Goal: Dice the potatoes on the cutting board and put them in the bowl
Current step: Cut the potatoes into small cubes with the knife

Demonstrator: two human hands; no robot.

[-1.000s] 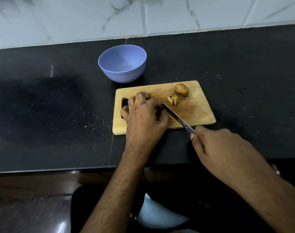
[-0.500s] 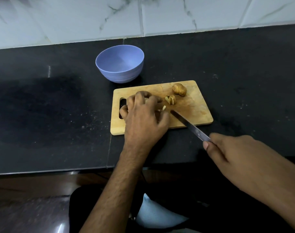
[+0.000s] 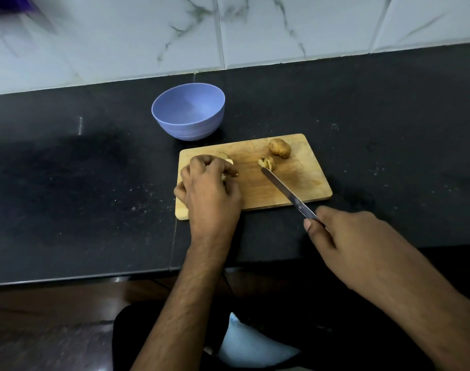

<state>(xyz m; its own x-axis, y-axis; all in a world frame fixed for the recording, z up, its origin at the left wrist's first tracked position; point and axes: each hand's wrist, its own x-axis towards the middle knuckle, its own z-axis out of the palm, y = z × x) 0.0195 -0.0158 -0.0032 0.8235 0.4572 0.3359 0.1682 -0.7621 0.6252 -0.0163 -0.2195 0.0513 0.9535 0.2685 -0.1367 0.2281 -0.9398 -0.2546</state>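
Note:
A wooden cutting board (image 3: 303,183) lies on the black counter. My left hand (image 3: 209,186) curls over potato pieces (image 3: 229,162) at the board's left end, and most of them are hidden under the fingers. My right hand (image 3: 343,231) grips the handle of a knife (image 3: 287,192) whose blade slants across the board. The blade's tip lies just below a small group of cut potato slices (image 3: 267,163). A whole brown potato (image 3: 280,148) sits behind those slices near the far edge. The blue bowl (image 3: 188,112) stands just beyond the board's left corner and holds nothing.
The black counter (image 3: 67,183) runs wide to the left and right of the board. A white marble-tiled wall (image 3: 282,30) stands behind it. The counter's front edge passes just under my wrists.
My right hand drew the knife back and to the right, away from my left hand; its tip now lies by the cut slices. My left hand shifted slightly left over its potato pieces.

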